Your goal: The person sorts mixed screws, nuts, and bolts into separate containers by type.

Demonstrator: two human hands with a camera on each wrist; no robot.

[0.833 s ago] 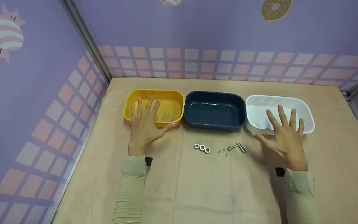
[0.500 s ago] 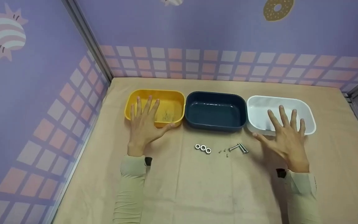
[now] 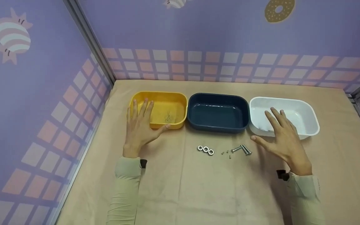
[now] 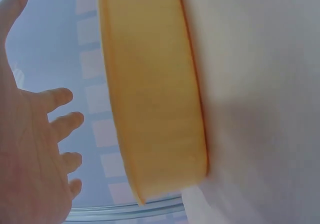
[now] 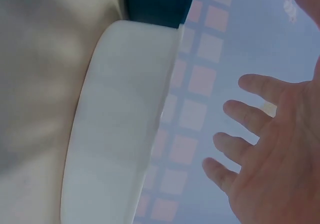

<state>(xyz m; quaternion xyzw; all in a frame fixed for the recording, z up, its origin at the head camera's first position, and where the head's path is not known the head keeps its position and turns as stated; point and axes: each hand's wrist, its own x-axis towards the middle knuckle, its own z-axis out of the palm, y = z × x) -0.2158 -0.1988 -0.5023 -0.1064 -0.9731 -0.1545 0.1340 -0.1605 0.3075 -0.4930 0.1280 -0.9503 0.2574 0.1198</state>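
In the head view my left hand is spread over the near left part of a yellow tray, holding nothing. My right hand hovers with fingers spread over the near side of a white tray, also holding nothing. Both wrist views show the palms raised above the tray rims. Between the hands, on the cloth, lie several small pieces of hardware: a row of three nuts, three tiny screws and a group of larger bolts. Some thin dark bits show inside the yellow tray.
A dark blue tray stands between the yellow and white ones, the three side by side. A beige cloth covers the table. Purple patterned panels rise behind and at the sides, joined by a metal post.
My left hand has shifted slightly left over the yellow tray. The right hand has turned a little and its fingers have drawn closer together. The head view has moved slightly; trays and hardware stay put.
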